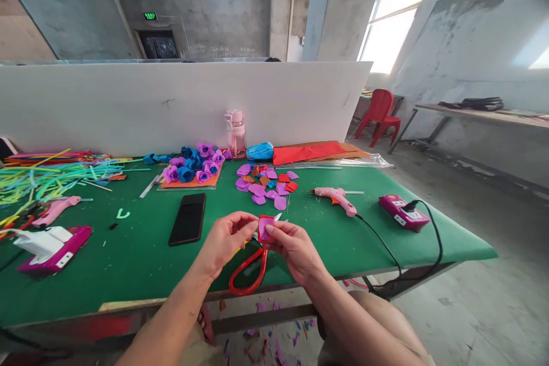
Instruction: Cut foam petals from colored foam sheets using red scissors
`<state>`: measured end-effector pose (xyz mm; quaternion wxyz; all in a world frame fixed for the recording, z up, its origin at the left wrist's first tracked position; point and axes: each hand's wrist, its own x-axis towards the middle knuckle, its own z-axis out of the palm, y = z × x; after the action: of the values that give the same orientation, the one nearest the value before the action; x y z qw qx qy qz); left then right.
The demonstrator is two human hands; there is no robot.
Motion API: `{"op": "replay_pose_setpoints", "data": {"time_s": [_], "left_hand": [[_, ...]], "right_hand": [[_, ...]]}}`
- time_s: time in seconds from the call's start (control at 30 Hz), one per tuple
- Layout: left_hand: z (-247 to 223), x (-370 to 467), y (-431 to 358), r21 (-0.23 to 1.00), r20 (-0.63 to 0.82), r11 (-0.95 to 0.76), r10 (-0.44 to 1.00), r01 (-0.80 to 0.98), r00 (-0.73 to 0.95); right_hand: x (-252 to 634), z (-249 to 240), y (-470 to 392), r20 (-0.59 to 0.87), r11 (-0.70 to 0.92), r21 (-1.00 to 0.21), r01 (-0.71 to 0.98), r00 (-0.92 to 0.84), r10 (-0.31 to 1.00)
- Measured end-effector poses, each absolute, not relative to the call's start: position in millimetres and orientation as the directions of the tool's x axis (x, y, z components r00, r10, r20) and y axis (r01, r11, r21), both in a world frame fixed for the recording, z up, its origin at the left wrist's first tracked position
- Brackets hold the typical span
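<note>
My left hand (229, 239) and my right hand (297, 245) meet above the table's front edge. Between them is a small red paper piece (261, 234) with a purple paper petal (265, 225) laid over it. The right thumb presses the petal against the red piece. At the left edge of the red piece, my left thumb and forefinger are pinched together. Scissors with a red handle (249, 287) lie just below and behind my hands, their blades partly hidden. Beyond my hands, cut petals (257, 189) in purple, red, brown and blue are scattered on the green table (141, 263).
A pink glue gun (338, 199) lies to the right, its cord running to a magenta power block (403, 213). Left are a black phone (187, 219), purple and blue paper flowers (201, 163), another glue gun (55, 210) and coloured strips (64, 168). A pink bottle (235, 130) stands behind.
</note>
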<state>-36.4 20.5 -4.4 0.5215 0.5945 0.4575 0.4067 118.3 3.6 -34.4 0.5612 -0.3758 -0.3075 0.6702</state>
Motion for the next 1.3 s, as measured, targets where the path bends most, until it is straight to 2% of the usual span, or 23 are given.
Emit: {"op": "replay_pose_setpoints", "data": {"time_s": [0.07, 0.27, 0.43, 0.53, 0.6, 0.67, 0.8, 0.93, 1.3], "left_hand": [[-5.6, -32.9, 19.0, 0.986, 0.026, -0.071, 0.959, 0.151, 0.282], [-10.4, -31.8, 20.4, 0.984, 0.041, -0.081, 0.971, 0.161, 0.235], [-10.3, -38.3, 22.2, 0.963, 0.038, -0.124, 0.942, 0.239, 0.333], [-8.9, -38.0, 20.8, 0.965, 0.016, -0.098, 0.948, 0.244, 0.318], [-8.0, -36.4, 19.8, 0.982, -0.012, -0.040, 0.962, 0.183, 0.274], [-8.0, -34.5, 19.5, 0.998, -0.045, 0.037, 0.976, 0.041, 0.212], [-11.5, -31.5, 22.0, 0.983, -0.066, 0.082, 0.993, -0.164, 0.100], [-14.7, -27.2, 24.0, 0.980, -0.033, 0.039, 0.999, -0.196, 0.035], [-24.7, -11.8, 17.4, 0.983, 0.016, -0.017, 1.000, -0.184, -0.005]], "right_hand": [[117.0, -34.0, 3.1, -0.143, -0.163, -0.850, -0.501, -0.079, 0.987], [116.7, -32.9, 2.0, -0.112, -0.122, -0.926, -0.358, -0.048, 0.993], [119.6, -35.6, 2.0, -0.069, -0.093, -0.969, -0.227, -0.108, 0.992], [120.1, -35.6, 1.9, -0.064, -0.087, -0.979, -0.184, -0.128, 0.990], [121.0, -32.9, 1.8, -0.065, -0.084, -0.980, -0.179, -0.112, 0.992], [122.5, -28.7, 2.2, -0.066, -0.084, -0.972, -0.220, -0.092, 0.994], [123.1, -24.1, 3.7, -0.137, -0.168, -0.879, -0.447, -0.100, 0.985], [112.9, -28.0, 0.7, -0.173, -0.199, -0.801, -0.565, -0.099, 0.980], [90.4, -29.5, -4.2, -0.075, -0.002, -0.815, -0.579, 0.102, 0.992]]}}
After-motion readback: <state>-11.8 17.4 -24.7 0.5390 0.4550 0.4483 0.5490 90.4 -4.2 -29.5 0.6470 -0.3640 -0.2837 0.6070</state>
